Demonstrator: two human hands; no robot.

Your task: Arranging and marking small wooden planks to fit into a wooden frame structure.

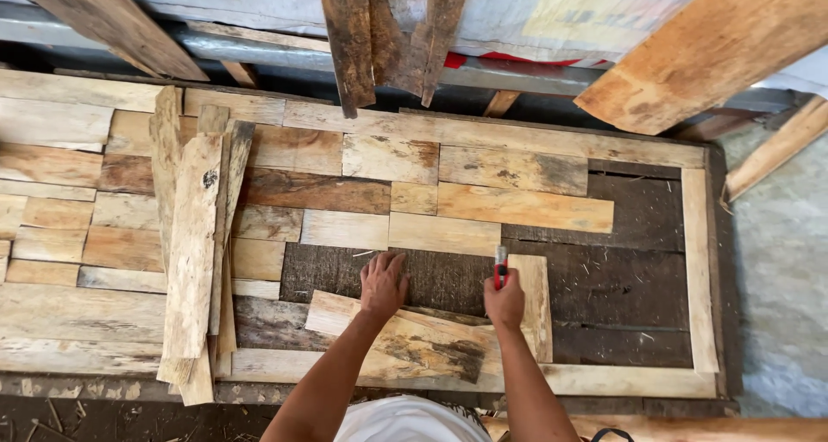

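Even soft daylight, sharp focus, faint shadows

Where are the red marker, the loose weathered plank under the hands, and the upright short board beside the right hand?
red marker [500,267], head view, on its red body above the right hand's fist.
loose weathered plank [423,343], head view, on its middle face.
upright short board [536,300], head view, on its pale face.

Both my bare arms reach forward from the bottom of the view, angled slightly toward each other. My left hand [383,283] lies palm down, fingers spread and pointing away from me. My right hand [504,304] is curled into a fist, knuckles up, thumb side facing forward.
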